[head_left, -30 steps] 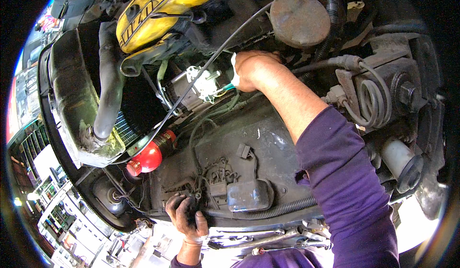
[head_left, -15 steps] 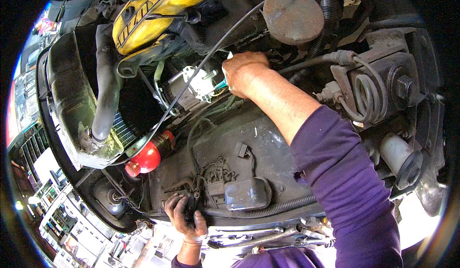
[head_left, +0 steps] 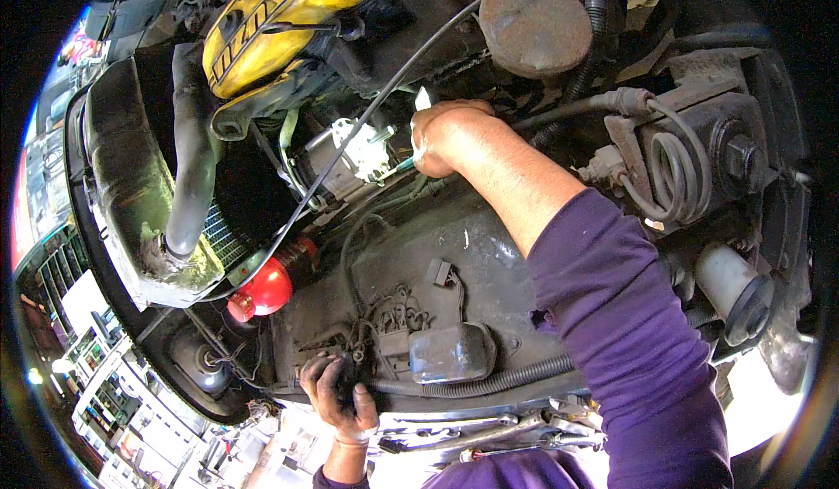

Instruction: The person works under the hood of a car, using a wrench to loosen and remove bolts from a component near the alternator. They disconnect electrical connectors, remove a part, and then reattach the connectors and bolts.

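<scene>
My right hand (head_left: 446, 139), fingers closed, reaches into the engine bay beside a silvery cylindrical part (head_left: 332, 167) with a brightly lit end (head_left: 360, 146). It grips a slim teal item (head_left: 404, 164); something white (head_left: 423, 98) shows above the fingers, too unclear to name. A black cable (head_left: 387, 87) crosses near that hand. Low in the view, my left hand (head_left: 341, 393) has its fingers curled at the dark edge of the bay, beside bundled wiring (head_left: 358, 336); what lies inside that grip is hidden.
Around my hands are a yellow lettered engine part (head_left: 288, 17), a rusty round cap (head_left: 535, 27), a radiator housing (head_left: 118, 183) with hose, a red bottle (head_left: 266, 290), coiled grey tubing (head_left: 677, 174) and a corrugated conduit (head_left: 507, 382). Workshop racks and bright clutter fill the left rim.
The whole view has shifted slightly up and left. My right hand has moved and turned a little at the same spot beside the lit part; my left hand stays where it was.
</scene>
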{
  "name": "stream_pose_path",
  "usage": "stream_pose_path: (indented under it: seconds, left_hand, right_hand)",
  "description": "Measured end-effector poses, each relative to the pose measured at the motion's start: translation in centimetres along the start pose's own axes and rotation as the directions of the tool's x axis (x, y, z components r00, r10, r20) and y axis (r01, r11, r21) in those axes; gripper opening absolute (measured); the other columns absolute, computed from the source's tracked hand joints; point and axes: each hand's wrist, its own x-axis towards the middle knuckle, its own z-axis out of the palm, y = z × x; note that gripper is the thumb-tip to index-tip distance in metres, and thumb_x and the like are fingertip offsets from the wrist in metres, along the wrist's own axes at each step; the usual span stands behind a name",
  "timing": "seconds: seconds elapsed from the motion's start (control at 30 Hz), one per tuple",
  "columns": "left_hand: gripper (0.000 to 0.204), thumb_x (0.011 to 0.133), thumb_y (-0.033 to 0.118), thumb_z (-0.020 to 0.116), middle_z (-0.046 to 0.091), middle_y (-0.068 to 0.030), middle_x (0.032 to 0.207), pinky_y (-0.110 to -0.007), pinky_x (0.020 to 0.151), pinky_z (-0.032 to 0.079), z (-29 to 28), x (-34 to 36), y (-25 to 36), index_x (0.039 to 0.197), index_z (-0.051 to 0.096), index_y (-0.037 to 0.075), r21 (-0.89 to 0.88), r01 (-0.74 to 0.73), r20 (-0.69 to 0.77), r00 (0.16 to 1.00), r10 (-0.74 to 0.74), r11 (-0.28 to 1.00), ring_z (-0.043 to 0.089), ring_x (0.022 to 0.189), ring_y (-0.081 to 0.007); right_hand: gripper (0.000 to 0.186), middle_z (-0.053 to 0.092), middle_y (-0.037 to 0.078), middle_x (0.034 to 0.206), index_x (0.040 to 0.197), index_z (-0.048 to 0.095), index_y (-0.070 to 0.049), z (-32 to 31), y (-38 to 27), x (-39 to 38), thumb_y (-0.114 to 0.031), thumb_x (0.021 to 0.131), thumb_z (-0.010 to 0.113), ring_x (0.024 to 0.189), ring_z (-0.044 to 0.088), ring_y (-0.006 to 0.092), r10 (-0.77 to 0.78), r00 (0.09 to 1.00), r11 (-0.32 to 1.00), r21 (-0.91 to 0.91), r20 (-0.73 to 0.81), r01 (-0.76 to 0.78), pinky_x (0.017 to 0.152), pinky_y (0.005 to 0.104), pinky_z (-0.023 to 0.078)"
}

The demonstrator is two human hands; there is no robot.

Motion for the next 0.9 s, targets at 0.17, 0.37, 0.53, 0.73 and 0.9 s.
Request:
stream_pose_path:
  seconds: [0.17, 0.37, 0.53, 0.73, 0.9]
  left_hand:
    - [0.044, 0.089, 0.031, 0.063, 0.061, -0.0226, 0.113, -0.053, 0.102, 0.043, 0.0, 0.0, -0.1, 0.116, 0.062, -0.004, -0.001, 0.0, -0.002, 1.0, 0.0, 1.0, 0.057, 0.11, -0.0405]
    - [0.041, 0.087, 0.028, 0.063, 0.061, -0.0218, 0.111, -0.054, 0.1, 0.043, 0.1, -0.1, -0.3, 0.115, 0.062, -0.002, 0.0, -0.016, -0.014, 1.0, 0.016, 1.0, 0.057, 0.108, -0.04]
    - [0.044, 0.091, 0.032, 0.062, 0.061, -0.0235, 0.116, -0.053, 0.104, 0.042, -0.2, -0.2, -0.2, 0.117, 0.062, -0.004, -0.003, -0.001, 0.018, 1.0, 0.001, 1.0, 0.057, 0.114, -0.0417]
    - [0.039, 0.084, 0.026, 0.064, 0.062, -0.0202, 0.108, -0.055, 0.1, 0.043, 0.2, 0.1, -0.1, 0.111, 0.065, -0.001, -0.012, -0.013, -0.042, 0.999, 0.013, 1.0, 0.057, 0.106, -0.0388]
    - [0.038, 0.084, 0.026, 0.064, 0.062, -0.019, 0.109, -0.054, 0.1, 0.042, 0.2, 0.0, -0.3, 0.111, 0.065, 0.0, -0.011, -0.024, -0.06, 0.998, 0.023, 1.0, 0.057, 0.107, -0.0391]
  right_hand:
    - [0.04, 0.071, 0.015, 0.13, 0.126, 0.07, -0.002, -0.5, -0.1, -0.2, -0.019, 0.092, 0.059, 0.118, 0.07, 0.0305, 0.023, 1.0, 0.997, -0.076, 0.002, -0.023, 0.099, 0.0448, 0.055]
    - [0.039, 0.07, 0.015, 0.131, 0.127, 0.07, -0.001, 0.1, -0.6, -0.1, -0.02, 0.094, 0.058, 0.119, 0.069, 0.03, 0.029, 1.0, 0.997, -0.077, -0.007, -0.029, 0.098, 0.0443, 0.055]
    - [0.04, 0.071, 0.016, 0.13, 0.127, 0.069, -0.001, 0.5, -0.4, 0.0, -0.021, 0.095, 0.058, 0.119, 0.069, 0.0315, -0.005, 1.0, 1.0, -0.012, -0.028, 0.004, 0.099, 0.0449, 0.055]
    - [0.038, 0.071, 0.015, 0.13, 0.127, 0.071, -0.004, 0.4, -1.0, -0.6, -0.019, 0.092, 0.061, 0.12, 0.069, 0.03, 0.022, 0.998, 0.997, -0.07, -0.064, -0.027, 0.099, 0.0439, 0.055]
    - [0.033, 0.075, 0.008, 0.125, 0.123, 0.075, -0.011, -0.4, -4.1, -1.9, -0.017, 0.092, 0.067, 0.114, 0.072, 0.0245, -0.001, 0.976, 0.943, -0.326, -0.216, -0.071, 0.088, 0.0389, 0.06]
